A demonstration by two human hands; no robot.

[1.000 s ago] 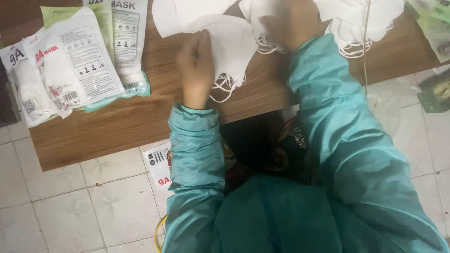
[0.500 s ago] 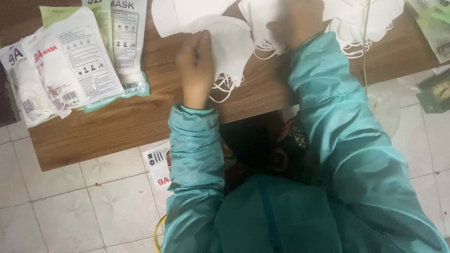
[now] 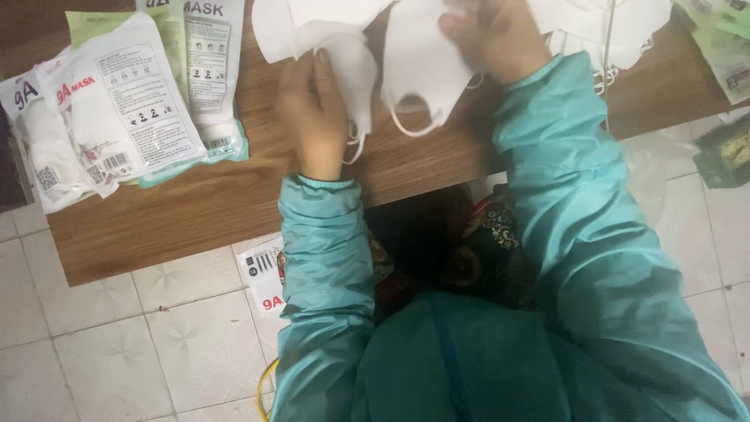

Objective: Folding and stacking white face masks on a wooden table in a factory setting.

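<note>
Masks (image 3: 422, 62) pinched in both sets of fingers: left hand (image 3: 312, 117) one, right hand (image 3: 496, 35) another, above the counter (image 3: 195, 203).

One head camera looks steeply down (close) over the wooden table (image 3: 195, 211).

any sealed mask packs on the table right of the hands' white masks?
No: the sealed mask packs lie on the wooden table to the left of the left hand and right hand, which hold white masks.
</note>
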